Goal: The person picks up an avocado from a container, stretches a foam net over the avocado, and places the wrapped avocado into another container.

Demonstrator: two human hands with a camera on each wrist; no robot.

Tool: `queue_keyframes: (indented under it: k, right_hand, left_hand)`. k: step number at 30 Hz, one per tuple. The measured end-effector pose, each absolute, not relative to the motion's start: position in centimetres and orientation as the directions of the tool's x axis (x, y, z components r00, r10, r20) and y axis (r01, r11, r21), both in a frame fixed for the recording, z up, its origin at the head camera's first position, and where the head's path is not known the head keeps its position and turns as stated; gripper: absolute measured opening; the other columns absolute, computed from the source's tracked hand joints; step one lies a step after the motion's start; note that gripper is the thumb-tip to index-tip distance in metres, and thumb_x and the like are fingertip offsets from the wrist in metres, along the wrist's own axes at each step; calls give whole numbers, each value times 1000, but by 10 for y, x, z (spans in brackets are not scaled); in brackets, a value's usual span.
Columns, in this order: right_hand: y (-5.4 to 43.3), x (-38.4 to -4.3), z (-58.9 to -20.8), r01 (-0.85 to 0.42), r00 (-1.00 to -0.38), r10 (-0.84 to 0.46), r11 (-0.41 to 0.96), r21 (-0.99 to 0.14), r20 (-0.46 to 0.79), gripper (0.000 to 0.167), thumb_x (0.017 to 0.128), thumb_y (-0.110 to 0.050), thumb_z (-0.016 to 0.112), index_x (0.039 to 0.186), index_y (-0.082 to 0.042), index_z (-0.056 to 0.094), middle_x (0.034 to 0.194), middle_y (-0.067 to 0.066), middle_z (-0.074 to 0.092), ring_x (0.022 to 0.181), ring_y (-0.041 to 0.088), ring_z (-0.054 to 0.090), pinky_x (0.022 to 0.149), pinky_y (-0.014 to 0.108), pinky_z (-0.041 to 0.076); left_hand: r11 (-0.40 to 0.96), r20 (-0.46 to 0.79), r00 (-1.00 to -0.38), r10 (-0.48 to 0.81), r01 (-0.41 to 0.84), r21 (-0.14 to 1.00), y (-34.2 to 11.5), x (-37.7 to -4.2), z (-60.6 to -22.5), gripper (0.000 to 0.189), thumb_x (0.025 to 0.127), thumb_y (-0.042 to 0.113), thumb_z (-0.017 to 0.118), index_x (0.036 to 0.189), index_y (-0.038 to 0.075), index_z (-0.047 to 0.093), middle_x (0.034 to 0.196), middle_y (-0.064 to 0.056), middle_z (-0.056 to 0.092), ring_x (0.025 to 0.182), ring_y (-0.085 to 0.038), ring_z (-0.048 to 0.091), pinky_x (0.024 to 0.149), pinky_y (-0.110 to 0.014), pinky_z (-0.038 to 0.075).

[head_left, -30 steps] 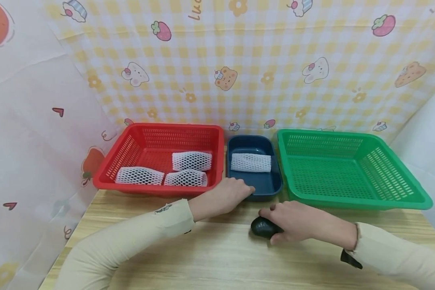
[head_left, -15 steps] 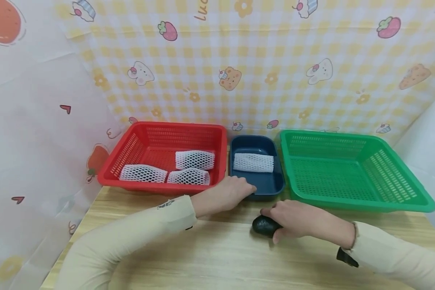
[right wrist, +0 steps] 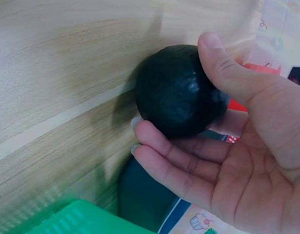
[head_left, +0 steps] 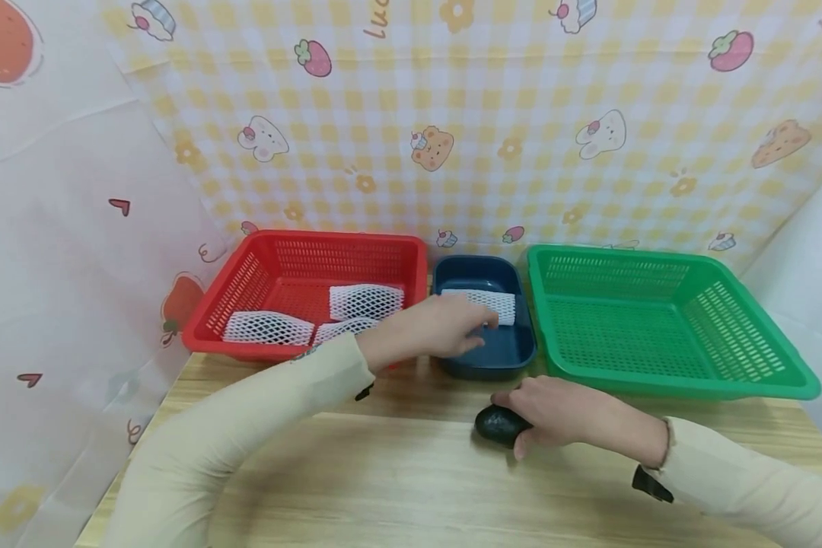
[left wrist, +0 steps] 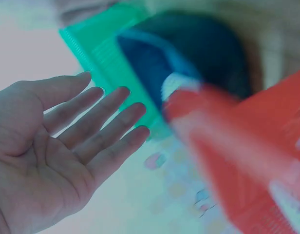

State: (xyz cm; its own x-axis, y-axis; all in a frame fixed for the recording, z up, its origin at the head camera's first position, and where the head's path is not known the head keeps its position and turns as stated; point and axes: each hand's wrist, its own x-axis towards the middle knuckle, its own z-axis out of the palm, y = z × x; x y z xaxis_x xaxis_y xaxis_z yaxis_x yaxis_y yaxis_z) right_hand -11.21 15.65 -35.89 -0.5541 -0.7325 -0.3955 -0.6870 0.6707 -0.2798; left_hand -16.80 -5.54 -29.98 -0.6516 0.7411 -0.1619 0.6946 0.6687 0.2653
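My right hand [head_left: 555, 411] holds a dark avocado [head_left: 498, 426] low over the wooden table, in front of the blue bin. In the right wrist view the thumb and fingers curl round the avocado [right wrist: 177, 92]. My left hand [head_left: 452, 323] is over the left side of the blue bin [head_left: 482, 364], partly covering a white foam net sleeve [head_left: 500, 304] in it. Nothing is in the left hand [left wrist: 67, 151] in its wrist view; its fingers are spread and nearly straight. Whether it touches the foam net I cannot tell.
On the left stands a red basket [head_left: 199, 327] with 3 white foam nets, one [head_left: 269, 329] at its front left. A green basket [head_left: 657, 384] stands to the right of the blue bin. Behind them hangs a checked cloth [head_left: 356, 99].
My left hand has lifted from the front left rim of the blue bin and moved up over the bin, towards the foam net. The right hand and avocado have stayed nearly still.
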Motion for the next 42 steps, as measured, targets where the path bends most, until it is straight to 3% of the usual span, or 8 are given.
queue_keyframes:
  k: [9, 21, 29, 42]
  right_hand:
    - [154, -113, -356, -645, -576, -698, 708, -287, -427, 66, 74, -42, 90, 127, -9, 67, 93, -2, 68, 77, 12, 59, 70, 33, 52]
    - [155, -114, -357, -665, -555, -722, 683, -302, -413, 65, 75, -42, 90, 125, -8, 67, 88, -3, 68, 72, 9, 59, 67, 31, 52]
    - [154, -114, -357, -645, -576, -693, 712, -279, -434, 65, 75, -43, 90, 126, -10, 68, 90, -2, 68, 74, 10, 60, 69, 33, 53]
    - [155, -114, -359, -642, -577, -696, 710, -289, -428, 64, 75, -42, 90, 125, -9, 68, 90, -3, 68, 73, 10, 59, 69, 33, 52]
  left_hand:
    - [665, -77, -672, 737, 700, 259, -37, -191, -272, 36, 98, 25, 71, 132, 15, 64, 118, -1, 68, 101, -13, 62, 81, -29, 54]
    - [736, -150, -740, 656, 582, 346, -13, -232, -292, 33, 96, 23, 73, 127, 13, 66, 116, -5, 67, 99, -14, 61, 81, -35, 54]
    - [830, -204, -813, 546, 492, 264, -3, -246, -312, 38, 95, 25, 75, 130, 13, 64, 118, -4, 60, 98, -20, 56, 85, -39, 51]
    - [862, -255, -833, 492, 423, 279, 18, -255, -324, 44, 94, 23, 76, 134, 12, 61, 121, -3, 61, 99, -19, 56, 87, -37, 51]
